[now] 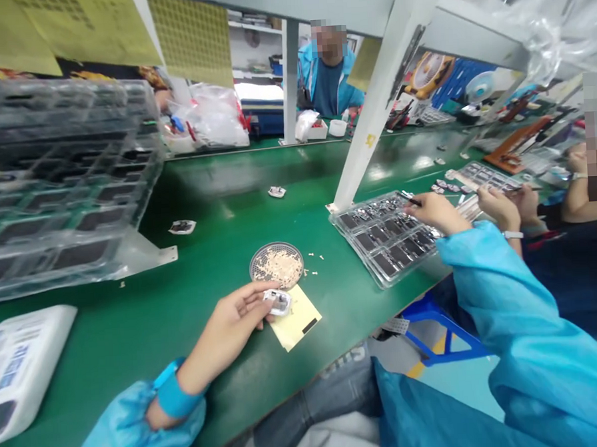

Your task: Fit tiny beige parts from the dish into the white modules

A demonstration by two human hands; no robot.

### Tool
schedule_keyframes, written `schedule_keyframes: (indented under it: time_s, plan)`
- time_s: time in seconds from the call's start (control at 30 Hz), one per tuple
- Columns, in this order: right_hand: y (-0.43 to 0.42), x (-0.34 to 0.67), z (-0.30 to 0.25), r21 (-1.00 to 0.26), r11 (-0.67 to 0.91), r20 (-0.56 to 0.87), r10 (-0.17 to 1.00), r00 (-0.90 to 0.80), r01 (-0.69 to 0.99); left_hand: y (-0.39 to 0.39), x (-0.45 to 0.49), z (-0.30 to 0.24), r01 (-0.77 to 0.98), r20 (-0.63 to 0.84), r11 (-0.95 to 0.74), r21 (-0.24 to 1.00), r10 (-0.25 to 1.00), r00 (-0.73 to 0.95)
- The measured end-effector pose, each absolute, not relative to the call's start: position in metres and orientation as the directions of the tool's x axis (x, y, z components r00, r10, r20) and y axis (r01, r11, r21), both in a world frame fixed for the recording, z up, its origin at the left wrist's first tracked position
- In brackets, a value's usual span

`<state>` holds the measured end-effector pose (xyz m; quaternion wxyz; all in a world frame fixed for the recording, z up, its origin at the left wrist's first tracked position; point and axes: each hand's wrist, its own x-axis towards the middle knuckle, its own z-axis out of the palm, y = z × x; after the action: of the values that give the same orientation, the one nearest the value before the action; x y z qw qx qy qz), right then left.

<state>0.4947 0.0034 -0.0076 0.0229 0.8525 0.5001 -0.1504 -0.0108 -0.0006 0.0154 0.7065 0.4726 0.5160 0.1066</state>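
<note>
Pinched between the thumb and fingers of my left hand (238,315) is a small white plastic casing (279,303) with dark and metallic parts inside. It is above a yellow paper slip (296,320), close to the near rim of a round mesh dish (301,267) of tiny cream-coloured pieces. My right hand (441,213) reaches far to the right, closed around a slim dark tool (414,201) whose exact kind I cannot make out. Under that hand is a clear compartment tray (381,278) with dark flat parts and shiny bits in its cells.
Stacked clear trays (61,189) stand at the left, above a white device (30,364). Two white casings (277,192) lie farther back on the green bench (219,227). A slanted white post (366,133) rises behind the tray. Co-workers sit opposite and at the right.
</note>
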Motion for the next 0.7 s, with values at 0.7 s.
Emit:
schedule_keyframes:
  time_s: [0.7]
  plan:
    - [-0.025,0.491,-0.013,-0.289,-0.148,0.095,0.979,0.182,0.946,-0.006,-0.006,0.003,0.042,-0.623,0.68,0.732,0.642,0.447]
